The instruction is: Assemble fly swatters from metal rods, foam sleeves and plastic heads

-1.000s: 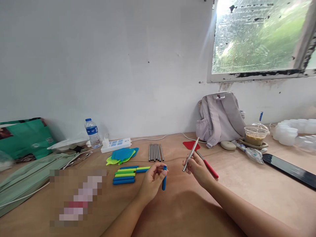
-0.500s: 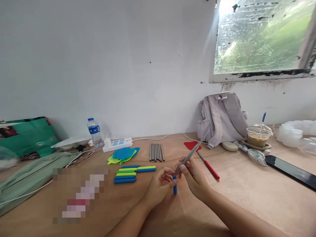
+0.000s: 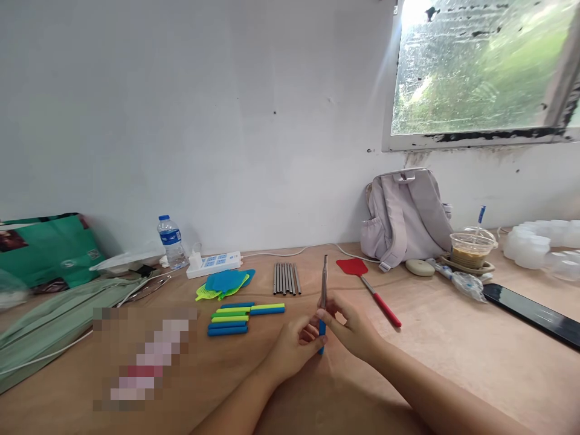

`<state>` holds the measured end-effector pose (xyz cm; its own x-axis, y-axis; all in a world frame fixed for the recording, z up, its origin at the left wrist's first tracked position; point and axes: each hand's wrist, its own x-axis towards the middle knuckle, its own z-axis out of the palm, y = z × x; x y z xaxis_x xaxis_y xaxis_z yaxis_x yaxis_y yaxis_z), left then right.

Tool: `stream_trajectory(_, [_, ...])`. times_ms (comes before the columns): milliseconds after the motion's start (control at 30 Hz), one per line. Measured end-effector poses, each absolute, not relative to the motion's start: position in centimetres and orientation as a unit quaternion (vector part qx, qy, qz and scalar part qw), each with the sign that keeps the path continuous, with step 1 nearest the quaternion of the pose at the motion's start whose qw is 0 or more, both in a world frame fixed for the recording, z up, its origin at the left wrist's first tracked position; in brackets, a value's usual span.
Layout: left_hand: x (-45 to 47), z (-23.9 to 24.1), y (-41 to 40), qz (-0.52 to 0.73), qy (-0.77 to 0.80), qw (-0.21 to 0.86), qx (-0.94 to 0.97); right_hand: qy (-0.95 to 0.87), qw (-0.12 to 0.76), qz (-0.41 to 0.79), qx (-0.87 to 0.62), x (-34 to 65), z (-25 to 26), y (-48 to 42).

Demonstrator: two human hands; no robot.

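Note:
My left hand (image 3: 299, 339) is closed around a blue handle tube (image 3: 322, 328) that stands upright just over the table. My right hand (image 3: 351, 326) pinches a silver telescopic metal rod (image 3: 324, 283), also upright and in line with the handle's top. Fingers hide the join, so I cannot tell how deep the rod sits. Left of my hands lie several loose handle tubes (image 3: 228, 330) in blue, green and yellow. Beyond them are a row of metal rods (image 3: 286, 280) and a pile of blue and yellow-green fly swatter heads (image 3: 229, 281). A whole red fly swatter (image 3: 353, 267) rests to the right.
Along the wall stand a water bottle (image 3: 171, 241), a white power strip (image 3: 214, 264) and a grey backpack (image 3: 405, 217). At right are a drink cup (image 3: 471, 249), white jars (image 3: 528, 246) and a black flat object (image 3: 534, 315). Green cloth (image 3: 54, 326) covers the left side.
The metal rod has swung from a rightward slant to upright, lining up with the blue handle. My right hand has turned with it; my left hand keeps its hold.

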<state>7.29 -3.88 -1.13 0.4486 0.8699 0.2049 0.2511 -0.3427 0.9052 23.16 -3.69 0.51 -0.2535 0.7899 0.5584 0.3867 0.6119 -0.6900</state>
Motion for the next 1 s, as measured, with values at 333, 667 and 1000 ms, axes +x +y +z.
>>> stream_trajectory(333, [7.0,-1.0,-3.9,0.344,0.379,0.412,0.754,-0.743,0.479,0.296,-0.362,22.7,-0.3,-3.2])
stream_trajectory(667, [1.5,0.9,-1.2,0.381,0.451,0.091,0.802,-0.786,0.457,0.197,-0.366,22.8,0.1,-3.8])
stream_trajectory(1000, [-9.9,-1.0,3.9,0.250,0.659,-0.159,0.691,-0.787,0.447,0.212,-0.369,23.0,-0.2,-3.3])
